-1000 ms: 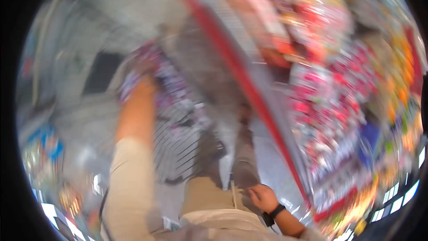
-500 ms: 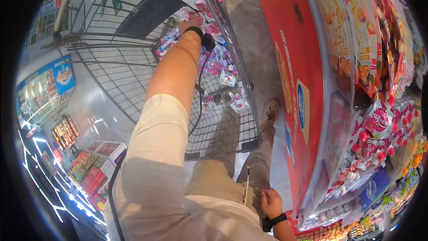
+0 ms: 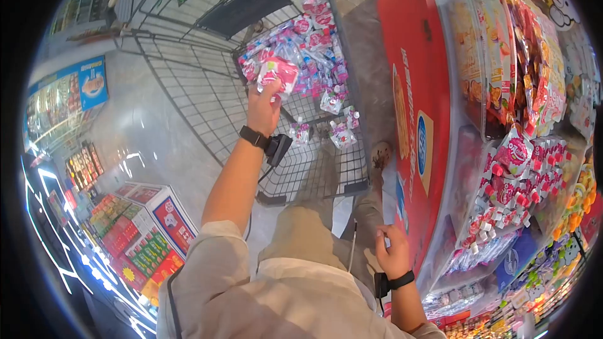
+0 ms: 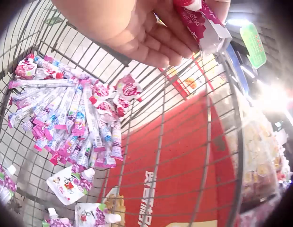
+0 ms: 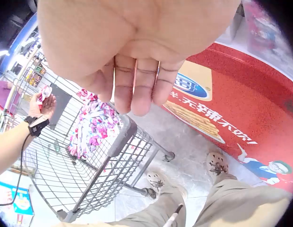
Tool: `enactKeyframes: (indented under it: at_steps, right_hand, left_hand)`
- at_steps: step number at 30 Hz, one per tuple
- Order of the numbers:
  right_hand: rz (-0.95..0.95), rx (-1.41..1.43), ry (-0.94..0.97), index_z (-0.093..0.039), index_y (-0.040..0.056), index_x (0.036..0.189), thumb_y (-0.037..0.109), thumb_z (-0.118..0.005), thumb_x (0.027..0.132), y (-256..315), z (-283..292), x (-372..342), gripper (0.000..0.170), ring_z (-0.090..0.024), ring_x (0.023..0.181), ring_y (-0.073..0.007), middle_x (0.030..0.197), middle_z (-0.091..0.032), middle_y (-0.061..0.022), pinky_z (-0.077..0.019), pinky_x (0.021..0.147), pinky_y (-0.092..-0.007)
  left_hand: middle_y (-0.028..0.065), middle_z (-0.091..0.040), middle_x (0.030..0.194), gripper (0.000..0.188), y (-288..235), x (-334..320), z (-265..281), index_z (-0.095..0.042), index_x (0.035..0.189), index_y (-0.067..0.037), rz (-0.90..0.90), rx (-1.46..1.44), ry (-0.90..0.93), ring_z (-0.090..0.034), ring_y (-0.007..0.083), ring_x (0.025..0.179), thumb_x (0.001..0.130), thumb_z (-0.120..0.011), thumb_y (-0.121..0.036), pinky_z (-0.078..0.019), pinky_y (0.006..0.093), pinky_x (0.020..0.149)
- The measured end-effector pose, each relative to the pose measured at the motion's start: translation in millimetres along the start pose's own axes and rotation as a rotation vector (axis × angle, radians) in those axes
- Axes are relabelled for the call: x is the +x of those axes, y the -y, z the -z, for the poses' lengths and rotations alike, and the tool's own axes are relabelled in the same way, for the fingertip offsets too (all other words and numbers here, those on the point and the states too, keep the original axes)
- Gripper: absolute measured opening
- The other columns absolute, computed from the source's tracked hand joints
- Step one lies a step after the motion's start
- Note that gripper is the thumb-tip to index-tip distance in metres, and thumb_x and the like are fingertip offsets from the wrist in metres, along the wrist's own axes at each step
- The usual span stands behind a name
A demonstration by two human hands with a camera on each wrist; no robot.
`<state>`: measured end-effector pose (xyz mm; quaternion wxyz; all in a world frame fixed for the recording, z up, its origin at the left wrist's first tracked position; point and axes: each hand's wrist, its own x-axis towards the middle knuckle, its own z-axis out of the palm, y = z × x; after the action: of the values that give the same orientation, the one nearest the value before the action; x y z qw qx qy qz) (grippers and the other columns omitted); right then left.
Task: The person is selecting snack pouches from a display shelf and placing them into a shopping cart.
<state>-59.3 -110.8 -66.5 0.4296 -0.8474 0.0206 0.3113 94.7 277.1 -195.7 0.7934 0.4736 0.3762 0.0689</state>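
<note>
My left hand point(image 3: 264, 112) grips a pink-and-white spouted jelly pouch point(image 3: 278, 75) above the wire shopping cart point(image 3: 182, 81). In the left wrist view, part of the pouch point(image 4: 198, 21) is cut off by the top edge. Below it in the cart lies a heap of purple-tipped stick packs point(image 4: 71, 109), with several pink pouches point(image 4: 128, 88) on top. White-and-purple spouted pouches point(image 4: 68, 184) lie apart from the heap, nearer the body. My right hand point(image 3: 392, 251) hangs by the thigh, its fingers loosely bent and holding nothing.
A red display stand point(image 3: 418, 113) borders the cart on the right. Clear bins of pink pouches point(image 3: 515, 182) and hanging snack bags point(image 3: 490, 56) sit on it. Stacked boxes point(image 3: 141, 232) stand at the left. My shoes point(image 5: 216, 163) are close to the cart's wheels.
My left hand has come up from the heap in the cart and back toward the body, with the pink pouch now in its grip. My right hand has risen a little beside the thigh.
</note>
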Motion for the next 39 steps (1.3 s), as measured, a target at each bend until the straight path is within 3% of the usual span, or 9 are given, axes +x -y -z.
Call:
enactKeyframes:
  at_steps: [8, 12, 16, 20, 22, 25, 27, 34, 39]
  right_hand:
    - [0.099, -0.052, 0.124, -0.068, 0.0005, 0.101, 0.003, -0.063, 0.088, 2.5, 2.0, -3.8, 0.015, -0.066, 0.083, -0.0336, 0.088, -0.066, -0.0172, -0.0522, 0.075, -0.0383]
    - [0.156, -0.051, 0.105, -0.068, 0.0011, 0.103, 0.003, -0.063, 0.087, 3.8, 20.8, -12.6, 0.016, -0.066, 0.082, -0.0346, 0.086, -0.066, -0.0168, -0.0522, 0.075, -0.0394]
    - [0.128, -0.038, 0.08, -0.064, 0.0027, 0.114, 0.006, -0.062, 0.091, 18.0, 29.9, -33.4, 0.024, -0.063, 0.086, -0.0361, 0.097, -0.065, -0.0175, -0.0506, 0.076, -0.0399]
    - [0.104, 0.289, -0.118, -0.047, 0.0055, 0.141, 0.016, -0.064, 0.095, 31.7, 61.6, -29.6, 0.05, -0.06, 0.082, -0.0239, 0.124, -0.056, -0.0154, -0.0494, 0.077, -0.0351]
    - [0.146, 0.428, 0.045, -0.045, 0.0054, 0.144, 0.02, -0.066, 0.094, 29.5, 81.1, -28.8, 0.056, -0.059, 0.082, -0.0197, 0.129, -0.054, -0.0136, -0.049, 0.076, -0.0326]
    - [0.228, 0.436, 0.031, -0.047, 0.0047, 0.142, 0.017, -0.069, 0.092, 0.7, 115.0, -52.6, 0.056, -0.06, 0.086, -0.0181, 0.122, -0.057, -0.0114, -0.0502, 0.076, -0.0318]
    - [0.201, 0.371, -0.058, -0.044, 0.0042, 0.143, 0.005, -0.07, 0.09, -19.2, 144.1, -68.2, 0.059, -0.062, 0.093, -0.0159, 0.12, -0.06, -0.0106, -0.0519, 0.079, -0.0305]
    - [0.212, 1.16, -0.286, -0.046, -0.0003, 0.131, -0.007, -0.059, 0.092, -25.0, 163.3, -46.6, 0.042, -0.059, 0.121, -0.0189, 0.127, -0.059, -0.0127, -0.05, 0.099, -0.0321]
    - [0.261, 0.359, -0.538, -0.043, 0.0019, 0.144, 0.014, -0.066, 0.089, -23.3, 179.3, -41.0, 0.061, -0.061, 0.117, -0.0369, 0.129, -0.06, -0.0217, -0.0503, 0.098, -0.0394]
  left_hand:
    - [-0.0035, -0.067, 0.078, 0.019, -33.3, -83.8, 1.7, -0.072, 0.091, -0.001, 0.092, 0.535, 0.346, -0.056, 0.0042, 0.072, 0.085, -0.073, -0.019, -0.0442, 0.0252, 0.065]
    - [0.0019, -0.07, 0.092, 0.026, -22.3, -131.3, 13.7, -0.07, 0.103, -0.001, 0.074, 0.62, 0.564, -0.062, 0.0088, 0.085, 0.085, -0.072, -0.02, -0.051, 0.0289, 0.075]
    - [0.005, -0.072, 0.095, 0.029, 0.1, -181.3, 13.6, -0.071, 0.107, 0.001, 0.381, 0.607, 0.727, -0.068, 0.0128, 0.089, 0.082, -0.072, -0.014, -0.0545, 0.0308, 0.079]
    - [0.0045, -0.072, 0.091, 0.027, -5.0, -220.2, -78.2, -0.071, 0.105, 0.0, 0.691, 0.493, 0.941, -0.069, 0.0143, 0.078, 0.084, -0.074, -0.018, -0.0554, 0.0334, 0.067]
    - [0.0061, -0.072, 0.085, 0.027, -12.9, -242.2, -133.9, -0.071, 0.104, -0.001, 0.384, 0.954, 1.251, -0.068, 0.0145, 0.076, 0.084, -0.075, -0.019, -0.0543, 0.0335, 0.066]
    - [0.008, -0.072, 0.082, 0.03, -13.6, -281.8, -202.6, -0.07, 0.103, -0.002, 0.142, 1.283, 1.309, -0.067, 0.0131, 0.077, 0.082, -0.079, -0.022, -0.0537, 0.0326, 0.068]
    - [0.0071, -0.072, 0.082, 0.031, 6.1, -297.3, -233.1, -0.07, 0.102, -0.002, 0.167, 1.174, 1.242, -0.066, 0.0116, 0.078, 0.081, -0.081, -0.022, -0.0533, 0.0313, 0.068]
    - [0.0004, -0.07, 0.097, 0.027, 1.9, -321.3, -287.5, -0.068, 0.113, 0.0, 0.281, 0.802, 0.904, -0.065, 0.007, 0.084, 0.088, -0.075, -0.007, -0.0518, 0.0246, 0.074]
    - [0.0053, -0.073, 0.101, 0.029, 14.8, -294.3, -311.0, -0.066, 0.118, 0.003, -0.161, 0.942, 0.959, -0.067, 0.0102, 0.087, 0.09, -0.07, -0.002, -0.0542, 0.0278, 0.075]
